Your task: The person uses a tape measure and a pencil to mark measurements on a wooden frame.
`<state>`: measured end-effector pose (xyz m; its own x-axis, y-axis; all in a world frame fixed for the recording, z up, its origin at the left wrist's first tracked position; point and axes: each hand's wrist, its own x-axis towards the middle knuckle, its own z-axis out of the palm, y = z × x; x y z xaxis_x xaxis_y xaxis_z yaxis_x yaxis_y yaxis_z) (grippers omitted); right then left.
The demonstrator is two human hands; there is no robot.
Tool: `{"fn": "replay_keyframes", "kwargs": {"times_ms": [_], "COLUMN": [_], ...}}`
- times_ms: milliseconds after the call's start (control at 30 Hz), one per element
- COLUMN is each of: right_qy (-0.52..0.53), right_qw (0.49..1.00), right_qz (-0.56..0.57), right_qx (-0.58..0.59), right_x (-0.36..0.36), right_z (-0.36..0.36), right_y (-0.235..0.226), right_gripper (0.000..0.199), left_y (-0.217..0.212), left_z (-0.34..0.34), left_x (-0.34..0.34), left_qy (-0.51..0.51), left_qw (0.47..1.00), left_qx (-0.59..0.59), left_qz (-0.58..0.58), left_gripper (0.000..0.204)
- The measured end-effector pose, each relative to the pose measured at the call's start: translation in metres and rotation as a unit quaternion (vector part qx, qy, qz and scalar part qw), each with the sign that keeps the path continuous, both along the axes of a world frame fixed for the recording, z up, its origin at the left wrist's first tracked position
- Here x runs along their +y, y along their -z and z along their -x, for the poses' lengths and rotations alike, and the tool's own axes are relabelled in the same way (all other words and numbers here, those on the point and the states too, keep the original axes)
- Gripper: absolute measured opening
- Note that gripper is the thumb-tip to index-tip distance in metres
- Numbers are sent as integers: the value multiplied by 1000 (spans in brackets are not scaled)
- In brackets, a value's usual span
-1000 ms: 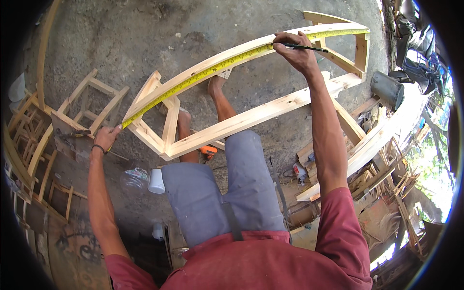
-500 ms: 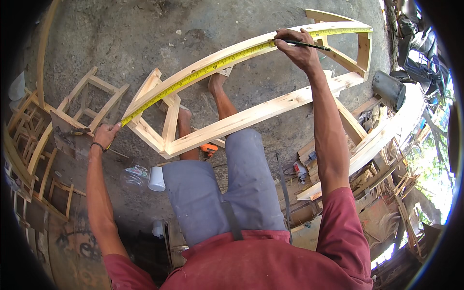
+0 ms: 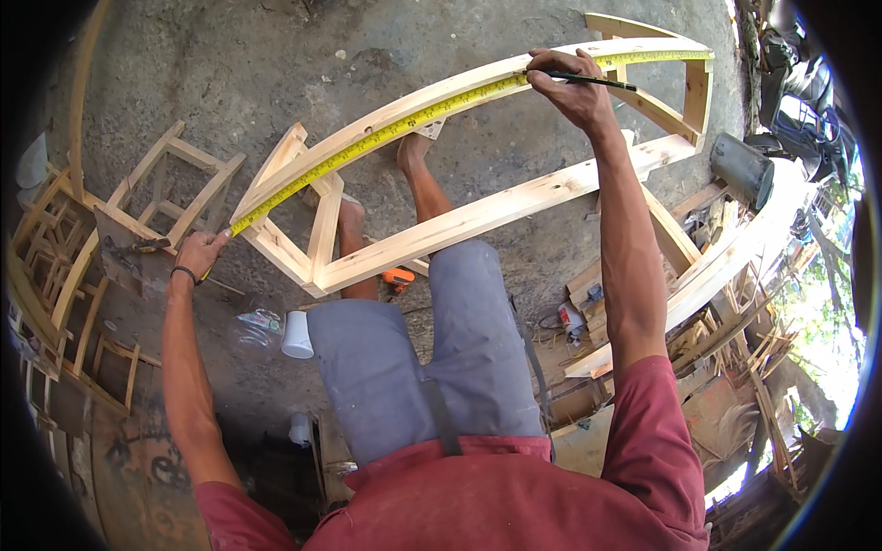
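A long wooden frame (image 3: 478,207) is lying across the person's lap, slanting from lower left up to upper right, with bare concrete floor (image 3: 276,73) showing open beyond its far rail. Through the gap between its two rails, the person's bare legs are reaching down to the floor. A yellow tape (image 3: 386,133) is running along the frame's far rail, from the left corner almost to the right end.

The right hand (image 3: 571,90) is resting on the far rail near the frame's right end, fingers pinching a dark pencil (image 3: 588,80) whose tip is touching the tape. The left hand (image 3: 197,253) is sitting just off the frame's left corner, fingers closing on the tape's end; whether the tape case is in it cannot be told.

Left of the frame, smaller wooden frames (image 3: 156,193) are standing close. Right of it, a dark bucket (image 3: 742,170) and heaped planks (image 3: 717,266) are crowding the edge. Below the frame's left corner, a white cup (image 3: 297,335) is lying near an orange tool (image 3: 398,276).
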<state>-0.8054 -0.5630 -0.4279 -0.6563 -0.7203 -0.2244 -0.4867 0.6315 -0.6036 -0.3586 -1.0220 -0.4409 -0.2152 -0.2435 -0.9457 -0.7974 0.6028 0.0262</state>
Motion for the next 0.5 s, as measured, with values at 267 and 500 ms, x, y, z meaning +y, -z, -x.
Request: {"fn": "replay_keyframes", "kwargs": {"times_ms": [267, 500], "right_qy": [-7, -10], "right_qw": [1000, 1000], "right_qz": [0, -6], "right_qx": [1, 8], "right_x": [0, 1], "right_z": [1, 1], "right_y": [-2, 0], "right_gripper": [20, 20], "left_y": [-2, -4], "left_z": [2, 7], "left_x": [0, 2], "left_qy": [5, 1], "left_qw": [1000, 1000], "left_qx": [-2, -10], "left_qz": [2, 4], "left_gripper": [64, 64]}}
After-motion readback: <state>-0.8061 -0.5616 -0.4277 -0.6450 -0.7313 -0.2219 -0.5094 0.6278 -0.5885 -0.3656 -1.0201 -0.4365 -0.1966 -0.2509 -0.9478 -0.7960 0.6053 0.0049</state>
